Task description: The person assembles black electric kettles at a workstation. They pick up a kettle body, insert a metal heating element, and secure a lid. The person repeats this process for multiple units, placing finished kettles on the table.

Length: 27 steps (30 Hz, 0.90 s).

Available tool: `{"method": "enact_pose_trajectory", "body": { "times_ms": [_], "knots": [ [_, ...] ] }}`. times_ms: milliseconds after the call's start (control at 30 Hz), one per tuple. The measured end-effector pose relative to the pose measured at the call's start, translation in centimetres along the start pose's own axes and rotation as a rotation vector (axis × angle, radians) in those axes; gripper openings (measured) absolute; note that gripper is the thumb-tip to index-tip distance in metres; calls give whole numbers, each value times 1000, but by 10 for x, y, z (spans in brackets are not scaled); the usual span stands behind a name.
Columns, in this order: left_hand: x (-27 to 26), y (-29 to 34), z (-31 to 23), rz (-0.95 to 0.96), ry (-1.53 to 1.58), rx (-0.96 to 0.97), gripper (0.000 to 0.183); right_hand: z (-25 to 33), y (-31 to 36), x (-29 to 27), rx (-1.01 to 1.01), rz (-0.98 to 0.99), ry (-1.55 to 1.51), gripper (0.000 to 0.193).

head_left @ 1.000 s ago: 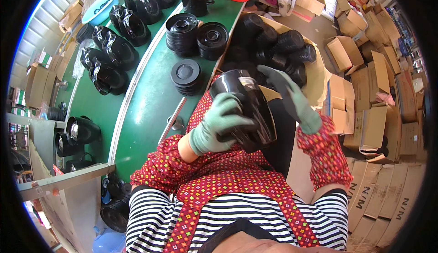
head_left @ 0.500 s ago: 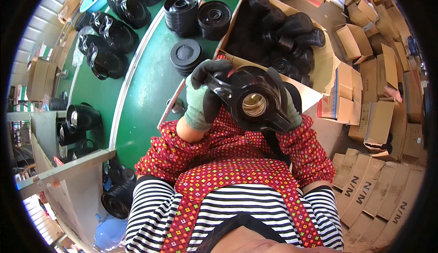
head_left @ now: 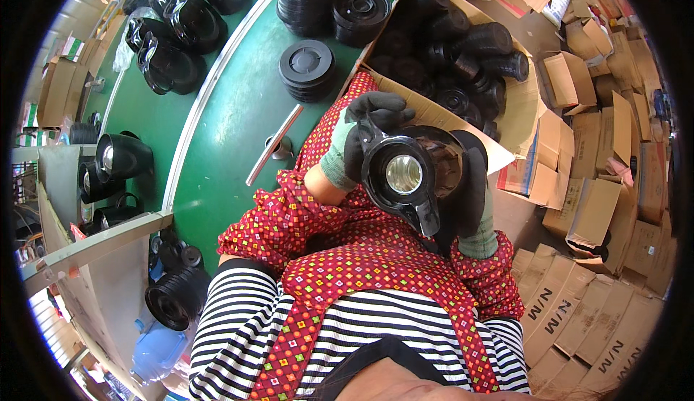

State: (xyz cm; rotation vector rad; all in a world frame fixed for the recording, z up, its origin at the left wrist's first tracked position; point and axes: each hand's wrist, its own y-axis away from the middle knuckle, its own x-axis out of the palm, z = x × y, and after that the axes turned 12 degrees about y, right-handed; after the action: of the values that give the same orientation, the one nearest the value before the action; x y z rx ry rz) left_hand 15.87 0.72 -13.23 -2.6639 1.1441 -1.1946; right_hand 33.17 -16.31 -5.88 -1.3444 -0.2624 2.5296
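Observation:
In front of my chest I hold a glossy black jug point(head_left: 432, 164), tilted so its round mouth and shiny silvery inside face up at me. Its spout points down toward my body. My left hand point(head_left: 356, 137), in a grey-green glove with dark coated fingers, is closed round the handle at the upper left. My right hand point(head_left: 471, 202), gloved alike, supports the jug's right side; part of its fingers is hidden behind the body. Nearest on the green table is a short stack of round black lids point(head_left: 307, 69).
Taller stacks of black round parts point(head_left: 307, 3) and rows of black jugs point(head_left: 170, 61) stand on the green table point(head_left: 228, 123). An open carton point(head_left: 524, 123) of black parts is just beyond my hands. A metal bar point(head_left: 275, 144) juts by the table edge. Cartons point(head_left: 553, 292) lie right.
The jug has turned in my hands, its spout swinging from the lower right to point more toward me. My right hand has moved lower along its side. The view has shifted slightly.

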Motion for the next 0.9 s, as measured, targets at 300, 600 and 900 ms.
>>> {"method": "enact_pose_trajectory", "body": {
  "times_ms": [300,600,900],
  "knots": [
    [3,3,1,39,259,-63,48,12,3,-12,-17,59,-41,69],
    [9,20,10,-142,-261,48,33,4,11,14,199,-57,-308,79],
    [-37,87,-100,67,-1509,-69,101,-93,-48,-44,50,-165,-131,39]
  ]
}}
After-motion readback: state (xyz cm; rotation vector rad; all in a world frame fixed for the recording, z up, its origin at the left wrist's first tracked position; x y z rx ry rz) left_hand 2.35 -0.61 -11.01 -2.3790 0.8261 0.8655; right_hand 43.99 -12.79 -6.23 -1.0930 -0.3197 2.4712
